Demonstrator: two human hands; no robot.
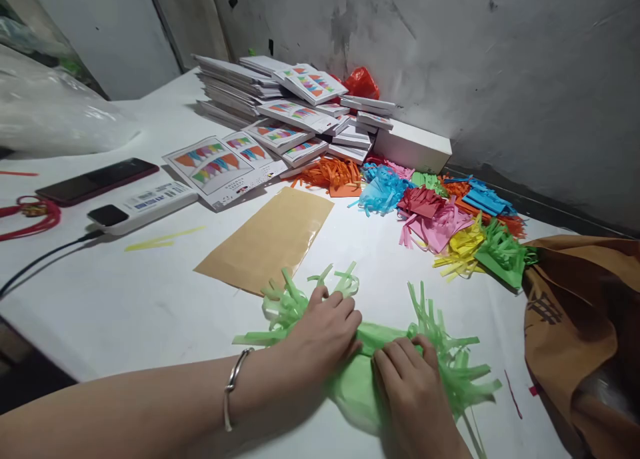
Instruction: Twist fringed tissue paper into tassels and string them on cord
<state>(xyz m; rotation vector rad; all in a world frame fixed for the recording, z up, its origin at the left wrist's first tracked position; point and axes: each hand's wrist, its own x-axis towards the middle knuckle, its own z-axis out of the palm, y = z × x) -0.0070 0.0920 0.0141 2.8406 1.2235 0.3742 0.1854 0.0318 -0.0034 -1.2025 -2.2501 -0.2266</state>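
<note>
A light green tissue paper tassel (357,385) with cut fringe at both ends lies across the white table in front of me. My left hand (325,322), with a silver bracelet on its wrist, grips the middle part of the tassel with curled fingers. Close beside it, my right hand (413,379) is bent over the same paper, its fingers closed on a fold. Fringe strips spread out to the left of my left hand and to the right of my right hand. My thumbs are mostly hidden.
Beyond my hands lies a brown paper sheet (273,235). Colourful tassels (425,209) are heaped along the wall, near stacked printed packs (295,115) and a white box (413,145). A phone (97,181) and a white cabled device (145,209) sit left; a brown bag (570,325) stands right.
</note>
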